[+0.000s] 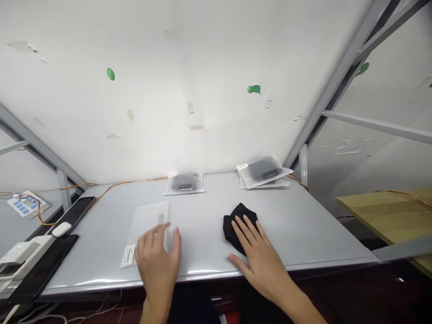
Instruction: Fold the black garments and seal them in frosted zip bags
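Black fabric piece (231, 230) is seen on the grey tabletop (202, 234), right of centre, near the front edge. It is covered in part by the right hand (258, 258) — laid flat, fingers extended and spread a little, thumb set wide, nothing gripped. The thumb is placed off the fabric, just beside its lower edge.

The left hand (157, 258) is held over the right side of a flat white bag (143, 225); fingers bent, thumb held well away from them, wide gap, nothing seen between. Whether the bag is touched cannot be told. Two labels are shown on the bag: one by the fingertips, one at the near left corner; print too small to be read.

At the back, by the white wall (216, 67), one translucent packet (184, 183) with dark contents is laid near the middle; overlapping packets (265, 173) are piled farther right. Thin red-and-yellow wires (116, 184) are run along the rear edge.

At far left, a white case (61, 229) is rested on a dark phone (79, 211); a second dark slab (47, 267) is placed nearer, beside a white power strip (32, 258).
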Available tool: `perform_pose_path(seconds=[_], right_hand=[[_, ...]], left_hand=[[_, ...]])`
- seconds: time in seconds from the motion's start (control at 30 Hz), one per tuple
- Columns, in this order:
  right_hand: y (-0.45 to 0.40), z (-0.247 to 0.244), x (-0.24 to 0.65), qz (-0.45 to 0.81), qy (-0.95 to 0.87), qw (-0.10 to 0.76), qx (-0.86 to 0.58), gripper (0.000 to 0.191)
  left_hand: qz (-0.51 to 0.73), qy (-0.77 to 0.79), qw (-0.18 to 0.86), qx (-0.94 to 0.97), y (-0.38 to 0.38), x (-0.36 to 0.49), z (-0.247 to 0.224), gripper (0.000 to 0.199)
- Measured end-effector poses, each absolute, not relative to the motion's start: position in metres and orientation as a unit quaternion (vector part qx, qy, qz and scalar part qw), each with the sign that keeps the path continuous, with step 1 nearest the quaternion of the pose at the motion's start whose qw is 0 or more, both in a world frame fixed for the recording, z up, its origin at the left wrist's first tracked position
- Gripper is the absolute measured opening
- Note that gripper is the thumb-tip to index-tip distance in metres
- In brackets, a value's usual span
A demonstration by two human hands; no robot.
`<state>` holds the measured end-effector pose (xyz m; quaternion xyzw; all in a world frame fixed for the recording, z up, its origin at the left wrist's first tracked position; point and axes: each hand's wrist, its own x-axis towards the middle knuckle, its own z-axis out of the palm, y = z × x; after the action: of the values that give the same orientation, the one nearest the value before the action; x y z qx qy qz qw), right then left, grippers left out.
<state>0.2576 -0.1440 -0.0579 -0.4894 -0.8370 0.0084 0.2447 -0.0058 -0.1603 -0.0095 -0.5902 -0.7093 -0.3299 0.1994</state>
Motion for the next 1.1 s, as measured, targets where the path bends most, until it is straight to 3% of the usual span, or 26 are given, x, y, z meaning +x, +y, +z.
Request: perform_pose_path(seconds=[0.1,0.17,0.27,0.47,0.53,0.6,0.67,0.7,0.8,0.93,1.03,1.1], right_hand=[[-0.165,-0.062,0.262,0.002,-0.850,0.237,-0.472,0.101],[-0.176,-0.070,0.265,-0.024,-0.854,0.244,-0.459,0.100],[-0.184,-0.082,0.268,-0.043,-0.855,0.259,-0.446,0.089],[-0.188,-0.073,0.284,0.019,-0.863,0.292,-0.412,0.104],[-0.186,-0.062,0.290,0.120,-0.841,0.324,-0.416,0.096],[-0.182,-0.051,0.293,0.262,-0.751,0.392,-0.463,0.071],[-0.174,-0.042,0.293,0.387,-0.556,0.496,-0.543,0.043],[-0.170,-0.037,0.292,0.435,-0.438,0.545,-0.567,0.039],[-0.160,-0.026,0.289,0.549,-0.191,0.626,-0.520,0.048],[-0.160,-0.020,0.283,0.618,-0.157,0.633,-0.438,0.056],[-0.169,-0.019,0.277,0.567,-0.180,0.645,-0.480,0.068],[-0.174,-0.018,0.269,0.452,-0.230,0.660,-0.554,0.066]], left_hand=[[-0.139,-0.801,0.116,-0.570,-0.143,-0.036,0.011,0.041],[-0.047,-0.814,0.062,-0.576,-0.135,-0.043,0.019,0.040],[0.005,-0.806,0.040,-0.591,-0.130,-0.041,0.024,0.038],[0.085,-0.753,0.039,-0.651,-0.138,-0.029,0.036,0.037],[0.093,-0.715,0.017,-0.693,-0.141,-0.024,0.042,0.051],[0.090,-0.673,-0.006,-0.734,-0.143,-0.016,0.049,0.064],[0.080,-0.640,-0.019,-0.764,-0.143,-0.007,0.053,0.062],[0.075,-0.628,-0.019,-0.774,-0.142,-0.003,0.055,0.058],[0.068,-0.598,-0.011,-0.799,-0.139,0.008,0.058,0.053],[0.048,-0.579,0.005,-0.814,-0.134,0.013,0.055,0.059],[0.009,-0.557,0.031,-0.830,-0.131,0.012,0.047,0.068],[-0.022,-0.539,0.046,-0.841,-0.129,0.013,0.042,0.072]])
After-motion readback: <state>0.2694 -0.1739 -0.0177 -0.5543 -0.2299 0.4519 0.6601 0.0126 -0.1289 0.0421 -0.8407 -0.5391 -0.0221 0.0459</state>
